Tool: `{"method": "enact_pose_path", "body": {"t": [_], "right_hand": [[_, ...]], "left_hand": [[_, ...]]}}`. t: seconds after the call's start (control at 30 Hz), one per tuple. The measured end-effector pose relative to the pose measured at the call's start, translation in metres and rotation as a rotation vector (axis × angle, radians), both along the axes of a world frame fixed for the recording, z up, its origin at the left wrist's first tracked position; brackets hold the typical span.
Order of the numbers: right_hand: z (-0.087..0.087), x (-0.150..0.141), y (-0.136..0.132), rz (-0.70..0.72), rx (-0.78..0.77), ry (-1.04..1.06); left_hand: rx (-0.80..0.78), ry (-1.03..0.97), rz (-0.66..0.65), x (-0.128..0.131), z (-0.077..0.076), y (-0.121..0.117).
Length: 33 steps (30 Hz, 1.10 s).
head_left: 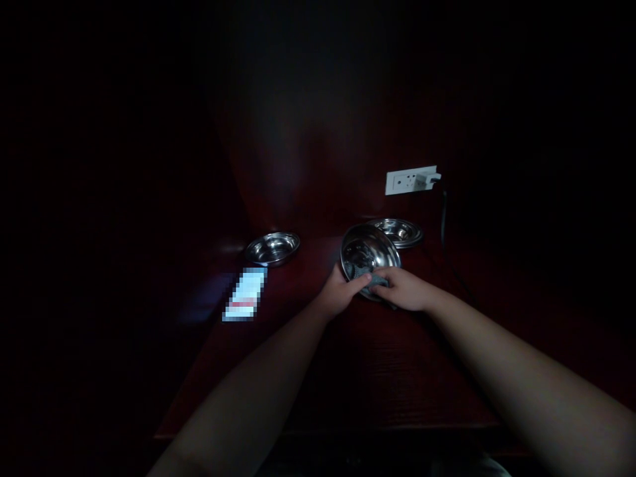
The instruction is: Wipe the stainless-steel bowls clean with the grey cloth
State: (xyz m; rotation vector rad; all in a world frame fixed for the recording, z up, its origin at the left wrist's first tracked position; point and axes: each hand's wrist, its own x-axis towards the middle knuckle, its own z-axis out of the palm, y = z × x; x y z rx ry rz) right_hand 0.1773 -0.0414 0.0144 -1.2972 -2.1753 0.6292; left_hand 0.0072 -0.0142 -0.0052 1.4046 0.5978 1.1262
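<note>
Gripped tilted steel bowl (372, 244) near centre, toward three o'clock, in curled left hand (340, 291); pinched cloth (379, 281) at bowl's six o'clock with right hand (405, 289). Apparently wiped bowl; next, likely called for turning bowl under cloth.

Dark red table (377, 377) against a dimly lit wall (318, 152)

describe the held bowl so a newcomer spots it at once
Over the dark red table, find the left hand and right hand below the white wall socket. Between them is a shiny metal bowl with a greyish cloth against it. Unlike the left dish and the stacked dishes behind, it is tilted and held.
</note>
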Motion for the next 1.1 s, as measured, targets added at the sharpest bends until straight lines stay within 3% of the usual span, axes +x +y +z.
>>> {"method": "enact_pose_path", "body": {"t": [0.27,1.1], "right_hand": [[0.0003,0.0006,-0.0001,-0.081,0.109,-0.13],[-0.0004,-0.0005,-0.0007,-0.063,0.062,-0.044]], "left_hand": [[-0.009,-0.007,0.013,0.0003,-0.0001,-0.0009],[0.009,-0.009,-0.007,0.0001,0.0019,-0.0024]]}}
